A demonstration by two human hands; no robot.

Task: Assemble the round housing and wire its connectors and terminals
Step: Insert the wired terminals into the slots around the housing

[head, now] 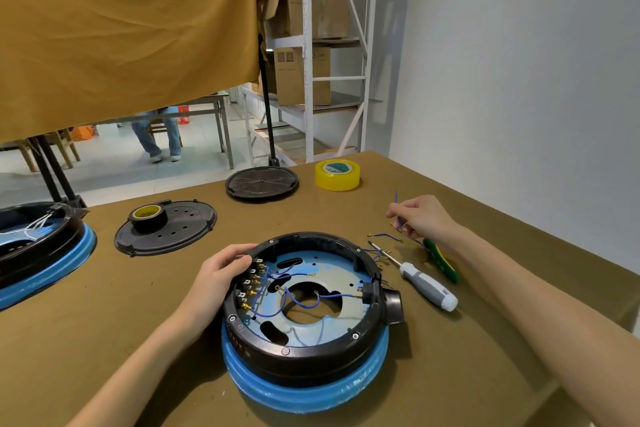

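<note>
1. Nearest the lens: the round housing [304, 305], black ring on a blue base, open side up on the tabletop [104, 322]. All places below are given from it.
2. Left hand [218, 274] rests on the housing's left rim, fingers curled over the edge just above the terminal row [251, 282]. Judged purpose: steadying the shell so it does not turn while wires go on.
3. Right hand [420, 217], to the housing's upper right and well apart from it, pinches a blue wire [397, 208] between thumb and fingertips, one end sticking up above the knuckles. Probably picked up as the next lead to fit.
4. Inside the housing: several blue leads already run from the terminal row across the blue floor; one reaches the black connector block [367, 293] at the right wall. Exact lead count cannot be read.
5. Loose wires [384, 236] lie just right of the housing, at least two, with ring ends; likely a supply kept within reach.
6. One screwdriver [420, 279], grey and white handle, lies right of the housing, tip toward the loose wires. One green and yellow tool [443, 262] lies beyond it, partly under the right wrist.
7. Behind the housing: two black cover discs, a perforated disc [166, 229] at rear left and a ribbed disc [262, 182] farther back. Two tape rolls: black tape [148, 217] sitting on the perforated disc, yellow tape [337, 174] at rear right.
8. A second housing [38, 250] sits far left, partly out of view. Count: two housings.
</note>
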